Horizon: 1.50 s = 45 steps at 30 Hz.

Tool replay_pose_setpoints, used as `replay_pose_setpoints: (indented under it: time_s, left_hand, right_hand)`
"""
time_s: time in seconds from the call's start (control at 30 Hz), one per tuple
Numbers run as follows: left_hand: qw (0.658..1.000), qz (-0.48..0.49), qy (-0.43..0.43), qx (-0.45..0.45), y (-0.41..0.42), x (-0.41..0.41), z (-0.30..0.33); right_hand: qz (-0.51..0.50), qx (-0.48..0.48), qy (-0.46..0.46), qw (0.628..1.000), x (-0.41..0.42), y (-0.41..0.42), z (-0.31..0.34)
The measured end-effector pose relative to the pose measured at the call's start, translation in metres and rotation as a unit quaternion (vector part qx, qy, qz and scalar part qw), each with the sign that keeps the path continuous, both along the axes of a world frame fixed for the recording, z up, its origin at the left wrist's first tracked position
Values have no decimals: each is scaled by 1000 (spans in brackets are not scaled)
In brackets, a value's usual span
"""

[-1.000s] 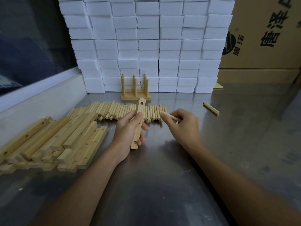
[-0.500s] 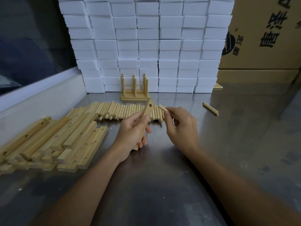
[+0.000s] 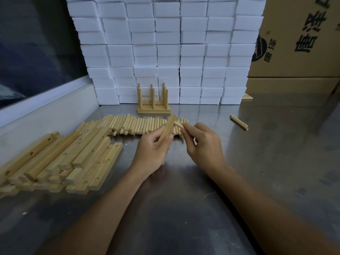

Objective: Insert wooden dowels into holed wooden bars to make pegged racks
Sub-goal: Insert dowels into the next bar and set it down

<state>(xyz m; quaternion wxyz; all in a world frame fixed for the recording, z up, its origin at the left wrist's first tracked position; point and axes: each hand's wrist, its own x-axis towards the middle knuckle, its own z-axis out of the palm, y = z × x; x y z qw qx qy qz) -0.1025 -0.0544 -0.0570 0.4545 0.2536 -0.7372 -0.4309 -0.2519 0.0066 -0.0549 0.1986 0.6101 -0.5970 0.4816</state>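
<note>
A steel counter (image 3: 257, 162) carries a pile of holed bars (image 3: 60, 161) at left, a row of loose dowels (image 3: 132, 124) behind the hands, and a finished pegged rack (image 3: 153, 102) farther back. The left hand (image 3: 152, 151) grips a bar (image 3: 168, 130) tilted above the counter. The right hand (image 3: 204, 144) pinches a dowel (image 3: 178, 124), its tip touching the bar's upper end.

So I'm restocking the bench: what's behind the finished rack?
Directly behind the finished rack stands a wall of stacked white foam blocks. The rack's pegs and base cover the lowest blocks' fronts.
</note>
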Motion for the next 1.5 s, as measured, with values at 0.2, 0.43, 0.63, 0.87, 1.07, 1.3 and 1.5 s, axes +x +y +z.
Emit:
replay_pose_setpoints:
  time_s: [0.2, 0.43, 0.63, 0.87, 1.07, 1.3, 1.5]
  left_hand:
    - [994, 37, -33, -95, -4, 3, 4]
    - [978, 89, -56, -183, -8, 3, 0]
    - [963, 103, -101, -228, -6, 5, 2]
    - [958, 116, -150, -214, 1, 2, 4]
    - [960, 107, -170, -196, -1, 4, 7]
    - [948, 98, -197, -229, -1, 6, 6]
    - [957, 108, -173, -206, 7, -3, 9]
  right_hand:
    - [-42, -4, 68, 997, 2, 2, 7]
    - [-65, -8, 92, 994, 5, 6, 11]
    - [-45, 90, -15, 995, 13, 6, 11]
    - [4, 197, -166, 966, 2, 7, 15]
    - [-119, 210, -5, 970, 14, 2, 13]
    - [106, 331, -464, 814, 3, 6, 35]
    - [-112, 189, 54, 974, 9, 8, 20]
